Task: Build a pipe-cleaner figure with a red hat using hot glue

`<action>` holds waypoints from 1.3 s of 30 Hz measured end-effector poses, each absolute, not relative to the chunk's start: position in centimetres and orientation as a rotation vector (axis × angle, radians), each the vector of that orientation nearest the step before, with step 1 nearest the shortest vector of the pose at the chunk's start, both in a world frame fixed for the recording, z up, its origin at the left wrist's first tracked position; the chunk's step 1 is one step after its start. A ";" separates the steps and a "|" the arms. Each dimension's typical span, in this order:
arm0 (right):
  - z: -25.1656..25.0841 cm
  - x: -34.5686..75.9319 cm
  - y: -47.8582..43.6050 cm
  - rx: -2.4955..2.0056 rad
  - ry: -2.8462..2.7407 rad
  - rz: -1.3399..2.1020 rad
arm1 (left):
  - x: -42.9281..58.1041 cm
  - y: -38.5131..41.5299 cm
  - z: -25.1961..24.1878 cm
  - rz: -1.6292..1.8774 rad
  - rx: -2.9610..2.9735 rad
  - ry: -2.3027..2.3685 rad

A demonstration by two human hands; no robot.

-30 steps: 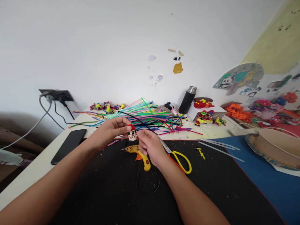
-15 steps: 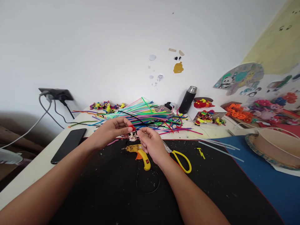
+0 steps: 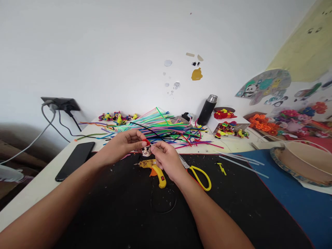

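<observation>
Between my two hands, above the black mat, is a small doll head (image 3: 146,150) with a pale fuzzy face, dark eyes and a red top. My left hand (image 3: 132,141) pinches it by the red top from the left. At its right side the thumb and fingertips of my right hand (image 3: 164,155) are pressed together against the edge; part of the head is hidden there. Just below lies a yellow glue gun (image 3: 155,169), its nozzle to the left. Scissors with yellow handles (image 3: 201,178) lie right of my right wrist, partly covered by it.
Behind my hands spreads a heap of colourful pipe cleaners (image 3: 160,126). A black phone (image 3: 75,160) lies at left. A black flask (image 3: 207,110) stands at the back beside a white box (image 3: 240,121). Clear glue sticks (image 3: 243,166) and a woven basket (image 3: 280,162) are at right.
My right fingertips have come slightly closer over the right side of the doll head. My left hand keeps its pinch; the view has shifted a little.
</observation>
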State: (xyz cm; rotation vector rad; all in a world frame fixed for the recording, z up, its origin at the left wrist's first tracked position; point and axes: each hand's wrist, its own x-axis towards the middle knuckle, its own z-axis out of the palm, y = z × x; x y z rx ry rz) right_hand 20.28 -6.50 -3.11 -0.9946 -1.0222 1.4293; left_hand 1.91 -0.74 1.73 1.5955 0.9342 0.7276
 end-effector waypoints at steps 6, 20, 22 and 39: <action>-3.1 20.3 -6.5 -0.989 -1.010 1.444 | 1.8 -0.6 1.6 0.706 1.596 0.934; -2.9 20.5 -6.5 -0.954 -0.967 1.481 | 1.4 -0.6 2.0 0.705 1.565 0.895; -3.0 20.5 -6.4 -0.951 -0.965 1.482 | 1.5 -0.6 2.0 0.708 1.557 0.903; -3.6 20.4 -6.3 -0.975 -1.029 1.453 | 1.7 -0.6 1.8 0.661 1.588 0.909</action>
